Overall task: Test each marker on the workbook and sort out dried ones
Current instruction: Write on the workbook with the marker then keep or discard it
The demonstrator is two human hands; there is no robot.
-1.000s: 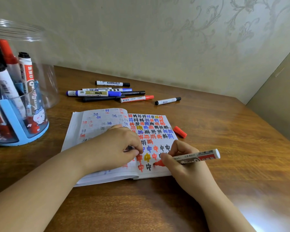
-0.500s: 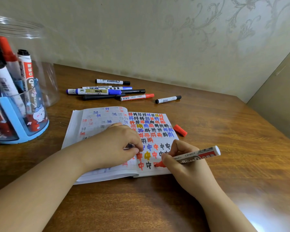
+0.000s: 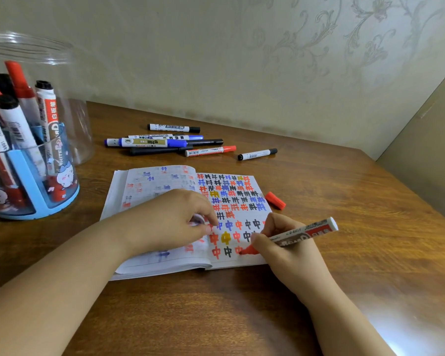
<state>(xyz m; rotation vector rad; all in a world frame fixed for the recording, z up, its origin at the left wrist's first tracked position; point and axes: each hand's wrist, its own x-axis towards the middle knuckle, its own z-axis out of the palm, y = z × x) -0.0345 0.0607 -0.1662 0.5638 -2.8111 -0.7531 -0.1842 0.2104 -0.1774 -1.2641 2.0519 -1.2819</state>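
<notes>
On the open workbook (image 3: 244, 199), near its lower right corner, the red marker (image 3: 293, 236) pinched in the right hand (image 3: 284, 250) touches its tip to the page, while the left hand (image 3: 170, 222), fingers curled, presses the pages flat, red cap (image 3: 275, 200) just beside on the tabletop (image 3: 344, 201)

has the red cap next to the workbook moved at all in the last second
No. The red cap lies on the table just off the workbook's right edge, the same spot relative to the page as before.

Glossy wooden desk (image 3: 319, 291) against floral-patterned wallpaper (image 3: 293, 60).
</notes>
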